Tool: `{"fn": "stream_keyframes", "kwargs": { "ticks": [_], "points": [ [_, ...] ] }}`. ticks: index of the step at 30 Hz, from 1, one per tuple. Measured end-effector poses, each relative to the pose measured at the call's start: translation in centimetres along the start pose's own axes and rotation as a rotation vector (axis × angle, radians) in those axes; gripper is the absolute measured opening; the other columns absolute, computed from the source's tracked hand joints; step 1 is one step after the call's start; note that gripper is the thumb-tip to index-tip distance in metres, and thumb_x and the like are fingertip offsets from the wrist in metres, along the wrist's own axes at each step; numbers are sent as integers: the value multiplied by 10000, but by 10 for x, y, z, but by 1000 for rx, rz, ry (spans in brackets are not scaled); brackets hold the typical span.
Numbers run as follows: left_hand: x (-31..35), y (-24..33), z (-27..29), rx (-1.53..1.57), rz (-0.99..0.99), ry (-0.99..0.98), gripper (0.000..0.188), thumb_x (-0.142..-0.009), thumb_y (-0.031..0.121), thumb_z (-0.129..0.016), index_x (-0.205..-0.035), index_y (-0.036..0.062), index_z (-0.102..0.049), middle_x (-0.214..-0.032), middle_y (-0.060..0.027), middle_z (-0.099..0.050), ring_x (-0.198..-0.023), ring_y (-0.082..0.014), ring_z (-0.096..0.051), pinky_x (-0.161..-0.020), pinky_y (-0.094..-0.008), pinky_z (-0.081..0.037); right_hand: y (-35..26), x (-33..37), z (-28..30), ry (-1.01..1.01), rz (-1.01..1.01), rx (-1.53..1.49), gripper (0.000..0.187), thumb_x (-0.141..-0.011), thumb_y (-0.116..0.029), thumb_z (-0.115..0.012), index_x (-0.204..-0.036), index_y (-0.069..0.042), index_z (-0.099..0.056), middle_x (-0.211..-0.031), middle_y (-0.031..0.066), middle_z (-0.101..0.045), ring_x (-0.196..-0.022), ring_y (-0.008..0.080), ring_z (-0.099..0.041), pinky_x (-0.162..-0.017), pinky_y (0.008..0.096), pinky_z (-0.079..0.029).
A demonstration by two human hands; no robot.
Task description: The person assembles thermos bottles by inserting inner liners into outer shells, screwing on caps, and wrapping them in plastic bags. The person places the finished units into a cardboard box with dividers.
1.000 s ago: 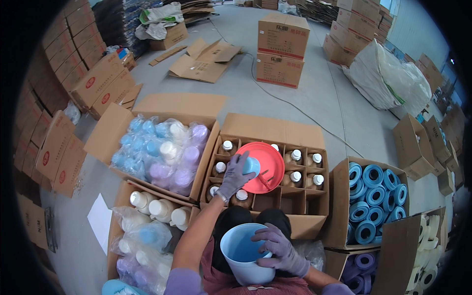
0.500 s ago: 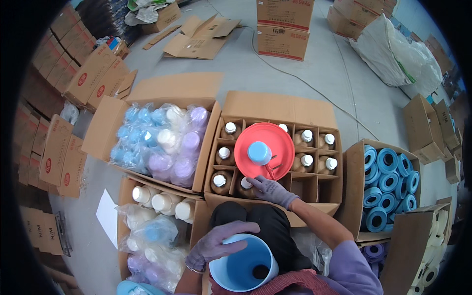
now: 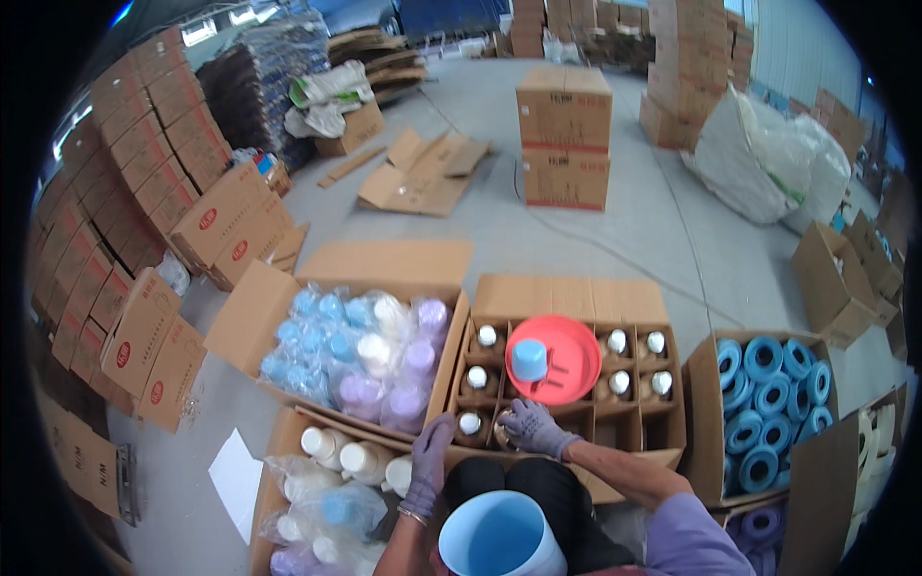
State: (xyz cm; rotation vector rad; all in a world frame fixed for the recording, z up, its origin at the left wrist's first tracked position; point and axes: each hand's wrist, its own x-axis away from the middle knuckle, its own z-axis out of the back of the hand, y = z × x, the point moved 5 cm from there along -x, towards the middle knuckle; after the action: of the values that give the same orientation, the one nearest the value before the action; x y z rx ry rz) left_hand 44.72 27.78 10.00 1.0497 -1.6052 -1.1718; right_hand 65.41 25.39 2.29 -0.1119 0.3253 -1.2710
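1. My right hand (image 3: 531, 427), in a grey glove, closes over a white-capped bottle (image 3: 503, 439) in the front row of the divided cardboard box (image 3: 576, 300).
2. My left hand (image 3: 427, 461) rests open on that box's front-left corner, grasping nothing.
3. A red round tray (image 3: 567, 365) bearing a small blue cup (image 3: 528, 359) lies on the bottles.
4. A light blue plastic bucket (image 3: 499, 538) sits in my lap.

Grey concrete floor (image 3: 624, 230) carries all. Landmark: open brown cardboard box w/ divider cells (image 3: 576, 384). Left of it, open carton w/ bagged pastel bottles (image 3: 360, 350). Right, carton of blue rolls (image 3: 768, 403). Behind, two stacked sealed cartons (image 3: 565, 134), flattened cardboard (image 3: 423, 173). Far left, white paper sheet (image 3: 235, 480).
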Motion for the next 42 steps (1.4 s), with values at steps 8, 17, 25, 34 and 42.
{"fn": "stream_keyframes", "kwargs": {
  "ticks": [8, 17, 25, 34, 42],
  "points": [
    [-28, 14, -24, 395, 158, -533, 876, -928, 755, -334, -1507, 99, -343, -1497, -114, -437, -1299, -312, -509, -1073, -456, -447, -112, -2, 258, 563, 286, -109, 394, -753, -322, -715, -1096, -144, -637, -967, 118, -552, -856, 302, -584, -733, 437, -454],
    [-18, 147, -32, -87, -394, -401, 609, -842, 322, -716, -1332, 4, -543, -1302, -99, -587, -1216, -203, -548, -1054, -326, -439, -98, 115, 231, 433, 194, -821, 438, -836, -65, -620, -1268, -18, -564, -1161, 123, -536, -1039, 269, -539, -979, 359, -441],
    [120, 114, -10, -759, -367, -386, 709, -776, 308, -803, -1357, 29, -505, -1310, -138, -569, -1214, -300, -558, -1057, -396, -436, -142, 276, 147, 459, -201, -746, 355, -872, -175, -634, -1199, -39, -615, -1381, 236, -499, -1279, 416, -484, -1085, 512, -376],
    [198, 47, 8, -1037, -627, -274, 554, -827, 291, -754, -1296, 44, -594, -1298, -139, -628, -1225, -242, -583, -1047, -403, -443, -155, 174, 204, 359, 268, -990, 899, -867, -553, -664, -1470, 29, -339, -1509, 277, -308, -1406, 437, -320, -1168, 508, -250],
    [161, 65, -43, -474, -470, -495, 609, -800, 306, -789, -1326, 87, -576, -1280, -117, -632, -1222, -276, -574, -1055, -418, -419, -171, 95, 266, 272, 373, -903, 787, -700, -244, -855, -1359, -21, -486, -1299, 145, -559, -1166, 312, -567, -998, 409, -456]
  ]
}}
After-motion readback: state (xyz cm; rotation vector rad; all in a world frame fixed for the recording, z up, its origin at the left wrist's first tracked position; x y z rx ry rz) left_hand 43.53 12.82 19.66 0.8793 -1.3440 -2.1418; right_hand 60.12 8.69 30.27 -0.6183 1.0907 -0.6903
